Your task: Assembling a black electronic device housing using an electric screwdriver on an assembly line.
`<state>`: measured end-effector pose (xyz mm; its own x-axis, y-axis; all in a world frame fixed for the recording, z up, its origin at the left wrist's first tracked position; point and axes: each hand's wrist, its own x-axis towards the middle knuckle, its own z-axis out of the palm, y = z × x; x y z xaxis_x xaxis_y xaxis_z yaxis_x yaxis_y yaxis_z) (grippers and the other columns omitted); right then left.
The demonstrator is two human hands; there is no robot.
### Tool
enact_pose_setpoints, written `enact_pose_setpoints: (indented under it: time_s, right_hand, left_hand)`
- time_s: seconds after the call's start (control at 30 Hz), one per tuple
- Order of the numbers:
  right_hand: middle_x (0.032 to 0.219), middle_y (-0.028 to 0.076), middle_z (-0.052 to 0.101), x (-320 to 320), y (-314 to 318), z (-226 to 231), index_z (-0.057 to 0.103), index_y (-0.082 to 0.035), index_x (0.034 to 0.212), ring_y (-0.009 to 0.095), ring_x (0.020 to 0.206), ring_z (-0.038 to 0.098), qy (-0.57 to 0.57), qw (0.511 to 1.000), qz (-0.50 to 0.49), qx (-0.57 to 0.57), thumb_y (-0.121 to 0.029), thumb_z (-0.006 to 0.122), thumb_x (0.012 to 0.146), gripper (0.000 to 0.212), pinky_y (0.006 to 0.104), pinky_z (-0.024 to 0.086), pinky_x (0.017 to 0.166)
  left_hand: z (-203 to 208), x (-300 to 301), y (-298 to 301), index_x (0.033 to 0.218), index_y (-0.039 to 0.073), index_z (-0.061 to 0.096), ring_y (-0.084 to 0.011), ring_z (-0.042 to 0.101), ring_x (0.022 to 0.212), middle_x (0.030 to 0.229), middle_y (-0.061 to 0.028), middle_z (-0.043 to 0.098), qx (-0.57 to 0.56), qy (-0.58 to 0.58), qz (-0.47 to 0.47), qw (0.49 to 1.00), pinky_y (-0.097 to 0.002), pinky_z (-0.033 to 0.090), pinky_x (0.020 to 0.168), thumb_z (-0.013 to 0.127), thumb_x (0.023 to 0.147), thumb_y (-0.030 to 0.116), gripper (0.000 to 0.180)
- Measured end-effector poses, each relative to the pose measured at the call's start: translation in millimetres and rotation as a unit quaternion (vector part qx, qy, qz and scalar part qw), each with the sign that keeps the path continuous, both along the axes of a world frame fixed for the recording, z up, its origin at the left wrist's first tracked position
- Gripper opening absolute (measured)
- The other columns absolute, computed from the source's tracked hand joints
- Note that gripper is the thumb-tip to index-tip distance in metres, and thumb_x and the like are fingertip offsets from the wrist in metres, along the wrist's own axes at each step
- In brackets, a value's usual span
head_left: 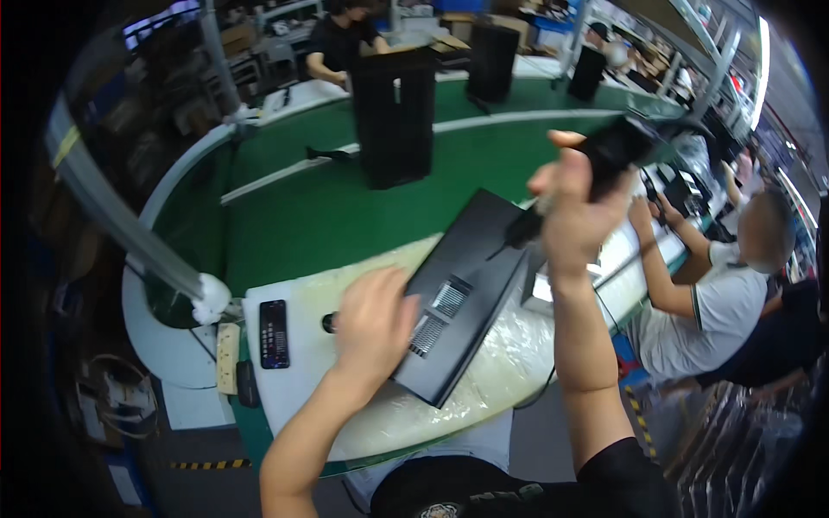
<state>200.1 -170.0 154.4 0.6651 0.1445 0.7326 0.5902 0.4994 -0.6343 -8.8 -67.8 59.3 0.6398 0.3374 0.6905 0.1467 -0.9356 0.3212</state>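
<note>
A flat black metal case (462, 298) with two slotted vents lies slanted on the plastic-covered pad before me. My left hand (371, 324), blurred by motion, is at the case's left edge with its fingers stretched out and loose. A small round black object (329, 323) shows just beside it, partly hidden. Raised above the right side of the case, my right hand (574, 207) is wrapped round a black power screwdriver (617, 148). The tool's thin tip points down and left over the case, apparently apart from it.
A phone (275, 334) lies on the left of the pad, near a power strip (227, 358). Across the green conveyor belt (294, 207) stands a tall black case (395, 121). Metal posts (129, 198) rise at the left. A co-worker (721, 298) works close on the right.
</note>
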Motion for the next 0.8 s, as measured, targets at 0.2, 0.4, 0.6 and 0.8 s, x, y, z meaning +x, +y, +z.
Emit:
enact_pose_setpoints:
  time_s: [0.2, 0.4, 0.6, 0.8]
  right_hand:
    - [0.092, 0.009, 0.06, 56, -112, -85, 0.04, 0.0, 0.116, 0.009, 0.065, 0.058, -0.015, 0.966, -0.252, -0.061, -0.004, 0.063, 0.092, 0.034, 0.021, 0.05, 0.059]
    - [0.101, 0.01, 0.062, 89, -108, -147, 0.036, 0.001, 0.127, 0.009, 0.072, 0.061, -0.028, 0.971, -0.225, -0.073, -0.005, 0.064, 0.092, 0.046, 0.0229, 0.052, 0.064]
    - [0.083, 0.004, 0.06, 49, -104, -119, 0.048, -0.004, 0.115, 0.006, 0.058, 0.053, 0.031, 0.97, -0.168, -0.172, -0.006, 0.059, 0.095, 0.023, 0.0198, 0.043, 0.051]
    - [0.111, 0.018, 0.059, -53, -55, -6, 0.032, 0.002, 0.139, 0.013, 0.057, 0.055, -0.059, 0.994, 0.087, 0.027, -0.029, 0.048, 0.101, 0.052, 0.0261, 0.049, 0.049]
  left_hand:
    - [-90, -70, -57, 0.121, -0.002, 0.047, -0.0241, 0.049, 0.108, 0.118, -0.0151, 0.049, -0.309, -0.168, 0.103, 0.93, -0.0362, 0.037, 0.099, 0.052, 0.092, 0.007, 0.03]
    - [-76, -36, -54, 0.131, -0.003, 0.044, -0.0214, 0.049, 0.118, 0.13, -0.0148, 0.05, -0.524, -0.185, 0.037, 0.83, -0.0327, 0.034, 0.105, 0.056, 0.095, 0.015, 0.042]
    - [-112, -30, -43, 0.12, -0.005, 0.049, -0.0228, 0.053, 0.108, 0.123, -0.017, 0.055, -0.424, -0.256, 0.035, 0.868, -0.0363, 0.039, 0.1, 0.058, 0.088, 0.011, 0.037]
    - [-101, -31, -44, 0.115, -0.007, 0.052, -0.02, 0.053, 0.095, 0.107, -0.014, 0.054, -0.446, -0.292, 0.012, 0.846, -0.0336, 0.044, 0.089, 0.057, 0.087, 0.009, 0.033]
